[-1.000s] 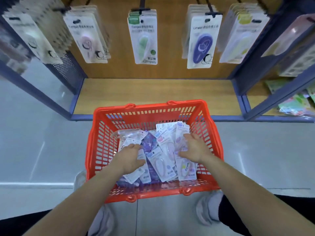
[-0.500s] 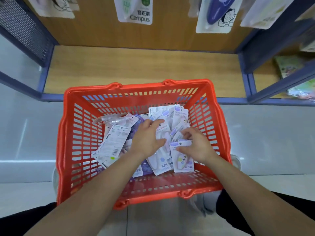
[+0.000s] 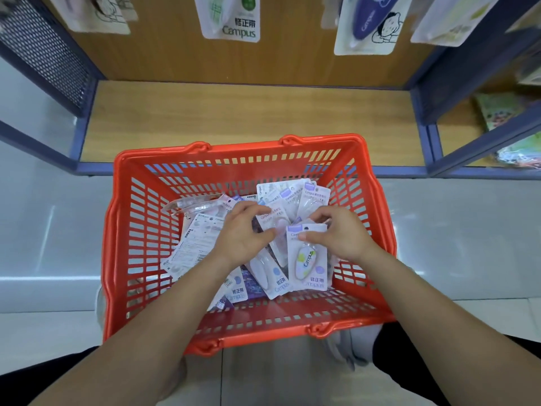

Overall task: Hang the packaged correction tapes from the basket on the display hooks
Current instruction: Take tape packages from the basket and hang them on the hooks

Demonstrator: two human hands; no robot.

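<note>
An orange basket (image 3: 140, 230) stands on the floor before the shelf, holding several packaged correction tapes. My right hand (image 3: 342, 232) pinches the top of a pack with a white and yellow-green tape (image 3: 307, 262), which lies tilted over the pile. My left hand (image 3: 243, 232) rests on the pile with its fingers curled on a pinkish pack (image 3: 276, 222). Hanging packs on the display show at the top: a green one (image 3: 231, 16) and a dark blue one (image 3: 369, 22). The hooks themselves are out of view.
A wooden shelf board (image 3: 248, 112) lies just behind the basket, framed by blue metal posts (image 3: 421, 112) and a mesh panel (image 3: 44, 51) at the left. Grey shiny floor (image 3: 49, 230) surrounds the basket. Other goods sit on the shelf at the right (image 3: 497, 109).
My head has dipped, so the basket looks nearer and the hanging packs sit higher. Both hands moved together to the middle of the pile; the right one took hold of a pack.
</note>
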